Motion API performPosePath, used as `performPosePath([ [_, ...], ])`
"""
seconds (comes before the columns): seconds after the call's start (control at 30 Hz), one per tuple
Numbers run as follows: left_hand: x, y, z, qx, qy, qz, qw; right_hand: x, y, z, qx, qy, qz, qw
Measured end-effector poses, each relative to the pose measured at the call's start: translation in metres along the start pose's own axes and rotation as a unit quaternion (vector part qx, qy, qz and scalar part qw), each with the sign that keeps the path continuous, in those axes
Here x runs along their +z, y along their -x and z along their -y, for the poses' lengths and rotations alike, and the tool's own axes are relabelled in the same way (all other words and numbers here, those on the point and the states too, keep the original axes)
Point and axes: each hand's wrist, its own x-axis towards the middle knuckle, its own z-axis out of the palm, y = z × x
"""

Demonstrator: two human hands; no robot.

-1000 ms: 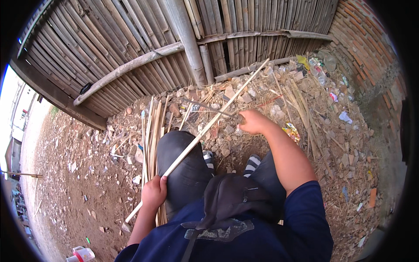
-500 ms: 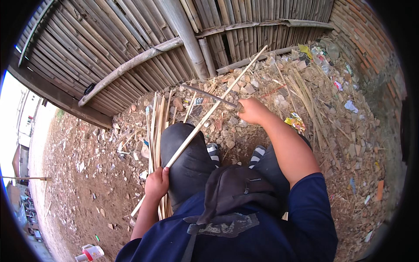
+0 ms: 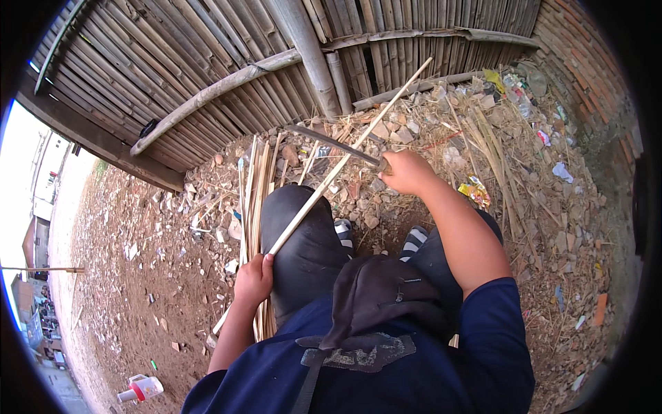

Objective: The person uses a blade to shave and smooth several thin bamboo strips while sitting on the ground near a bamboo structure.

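Note:
My left hand (image 3: 254, 281) is closed around the lower part of a long pale bamboo strip (image 3: 310, 205). The strip slants up and to the right across my left thigh, its far end pointing at the fence. In my right hand (image 3: 407, 172) is the handle of a long dark-bladed knife (image 3: 331, 143). Its blade points left and lies across the upper half of the strip; whether it cuts in cannot be made out. Beside my left leg leans a bundle of similar bamboo strips (image 3: 256, 186), partly hidden behind my left hand and forearm.
A bamboo fence (image 3: 227, 41) with a thick post (image 3: 303, 48) stands ahead, and a brick wall (image 3: 586, 62) at the right. Rubble, litter and more strips (image 3: 493, 152) cover the ground. A clear jug with a red band (image 3: 143, 390) lies at lower left.
The whole view has shifted slightly. The strip's far end shows a little higher against the fence. Both hands keep their holds, and the knife still crosses the strip at nearly the same place.

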Motion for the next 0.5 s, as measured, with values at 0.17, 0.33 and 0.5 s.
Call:
performPosePath([
  [0.17, -0.012, 0.001, -0.008, -0.044, 0.035, 0.071, 0.996, 0.001, 0.019, 0.036, -0.084, 0.065, 0.062, 0.992],
  [0.33, -0.009, -0.007, -0.007, -0.031, 0.074, 0.079, 0.994, 0.015, 0.003, 0.012, -0.106, -0.018, 0.035, 0.994],
  [0.5, -0.012, -0.005, -0.005, -0.028, 0.078, 0.083, 0.993, 0.016, 0.004, 0.021, -0.125, -0.003, -0.001, 0.992],
])
